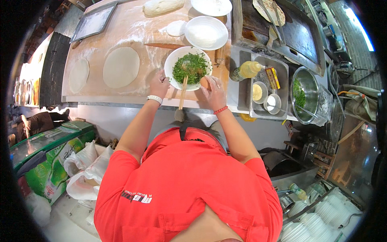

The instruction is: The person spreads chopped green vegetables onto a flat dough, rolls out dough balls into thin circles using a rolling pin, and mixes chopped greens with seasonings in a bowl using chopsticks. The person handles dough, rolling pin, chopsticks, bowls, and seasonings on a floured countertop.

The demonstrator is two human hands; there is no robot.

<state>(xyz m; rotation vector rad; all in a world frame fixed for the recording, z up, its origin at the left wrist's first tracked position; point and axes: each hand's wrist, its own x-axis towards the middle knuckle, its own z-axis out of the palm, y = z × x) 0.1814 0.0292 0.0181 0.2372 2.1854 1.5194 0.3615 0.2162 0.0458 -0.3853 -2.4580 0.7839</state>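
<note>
A white bowl (168,62) of chopped green herbs (189,68) stands near the table's front edge, with a seasoning-like powder on top. Wooden chopsticks (182,93) lean in it, their ends pointing towards me. In my right hand (216,93) is a brown egg (205,83), close to the bowl's right rim. My left hand (159,84) is at the bowl's lower left side with its fingers bent; whether it touches the rim is unclear. Two flat dough rounds, a larger one (121,67) and a smaller one (79,75), lie on the floured board (99,93) to the left.
Farther back are a dough log (163,6), a bowl of flour (206,32) and a metal tray (94,20). To the right stand an oil bottle (247,70), a steel pan with small cups (269,113), a steel bowl of herbs (305,75) and a griddle (302,39) holding a flatbread (273,10).
</note>
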